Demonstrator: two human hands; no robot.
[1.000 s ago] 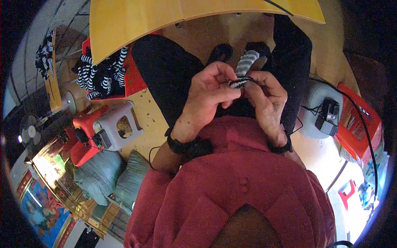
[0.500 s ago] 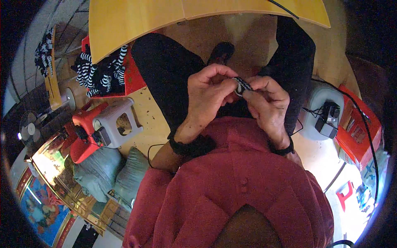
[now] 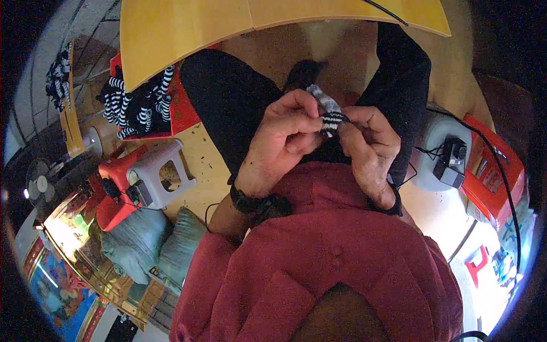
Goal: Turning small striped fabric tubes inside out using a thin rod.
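Evidently the work sits close to the body: near the centre of the frame, a small black-and-white striped knit piece (image 3: 332,121) is held above the lap, between the knees of the black trousers (image 3: 233,102). The left hand (image 3: 282,137) pinches its left edge between thumb and forefinger, with the other fingers loosely curled. The right hand (image 3: 369,139) grips the opposite edge in a narrow pinch. Holding it from both sides probably spreads the small band of stripes so that it faces the wearer. A paler grey length (image 3: 323,100) extends above the pinch toward the top of the frame; whether it is one with the striped part, I cannot tell.

The wooden counter (image 3: 273,14) curves across the top of the frame, ahead of the knees, so the lap space stays free for both forearms. In the upper left, a red bin (image 3: 185,111) holds a heap of striped knits (image 3: 117,102), seemingly set beside the leg for easy reach. On the right, a dark boxy device (image 3: 452,162) rests on a whitish stool (image 3: 424,162), perhaps to stay off the floor.
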